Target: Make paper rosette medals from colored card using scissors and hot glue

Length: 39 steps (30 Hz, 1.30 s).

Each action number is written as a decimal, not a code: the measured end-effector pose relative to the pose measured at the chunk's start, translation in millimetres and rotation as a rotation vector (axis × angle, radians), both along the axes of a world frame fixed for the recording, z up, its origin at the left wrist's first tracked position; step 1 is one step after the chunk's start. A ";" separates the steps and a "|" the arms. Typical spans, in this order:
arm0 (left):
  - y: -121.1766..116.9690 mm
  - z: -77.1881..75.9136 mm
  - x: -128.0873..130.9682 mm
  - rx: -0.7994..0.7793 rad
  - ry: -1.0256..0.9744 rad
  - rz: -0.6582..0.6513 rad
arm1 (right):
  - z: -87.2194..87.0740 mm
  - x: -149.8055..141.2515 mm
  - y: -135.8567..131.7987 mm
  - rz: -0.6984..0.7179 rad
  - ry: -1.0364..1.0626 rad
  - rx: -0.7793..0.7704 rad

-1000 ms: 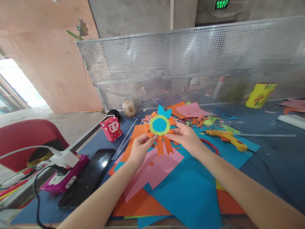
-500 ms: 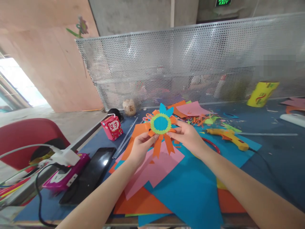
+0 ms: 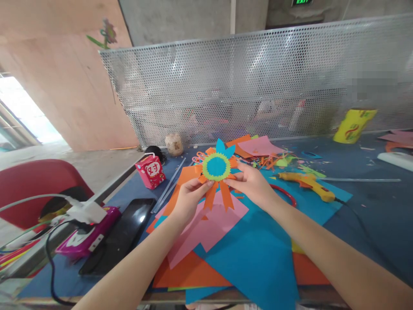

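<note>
Blue sheet: spread at the near edge of the tabletop, overlapping orange paper and a pink sheet.
Phone: flat at the left, beside a purple power strip (a white charger is plugged into it).
Left hand: grasping the rosette's lower left side, thumb in front.
Right hand: grasping its lower right side, thumb towards the other thumb.
Paper rosette: face-on between the two hands, over the pile of paper; blue disc, zigzag green ring, orange loops, two notched orange tails hanging down, blue pointed leaves on top.
Glue gun: yellow, lying at the right, nozzle pointing towards the right hand.
Carton: red, standing at the left near clear sticks.
Scraps: orange and green trimmings, heaped beyond the right hand.
Yellow container: far right, before the perforated metal screen.
</note>
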<state>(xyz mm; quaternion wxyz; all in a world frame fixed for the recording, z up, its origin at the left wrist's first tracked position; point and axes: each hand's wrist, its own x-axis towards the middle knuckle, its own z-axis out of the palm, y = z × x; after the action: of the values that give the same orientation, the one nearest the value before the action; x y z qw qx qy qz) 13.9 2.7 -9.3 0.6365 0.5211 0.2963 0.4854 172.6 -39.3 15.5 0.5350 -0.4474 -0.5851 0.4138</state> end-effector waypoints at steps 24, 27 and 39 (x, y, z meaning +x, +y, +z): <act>4.9 -1.9 -1.8 0.056 0.076 0.023 | -1.8 4.1 0.3 -0.058 -0.143 0.050; 1.8 0.9 -1.9 0.033 0.053 0.017 | -1.5 4.0 -0.6 -0.039 -0.151 0.052; -0.9 1.6 -1.3 -0.025 0.039 -0.008 | 0.1 2.6 -2.6 -0.003 -0.171 0.048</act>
<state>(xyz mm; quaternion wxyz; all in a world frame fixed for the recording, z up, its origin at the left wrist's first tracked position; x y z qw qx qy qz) 12.7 1.8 -7.7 0.6390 0.5235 0.3126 0.4689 175.2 -41.9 15.6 0.4942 -0.4691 -0.6378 0.3589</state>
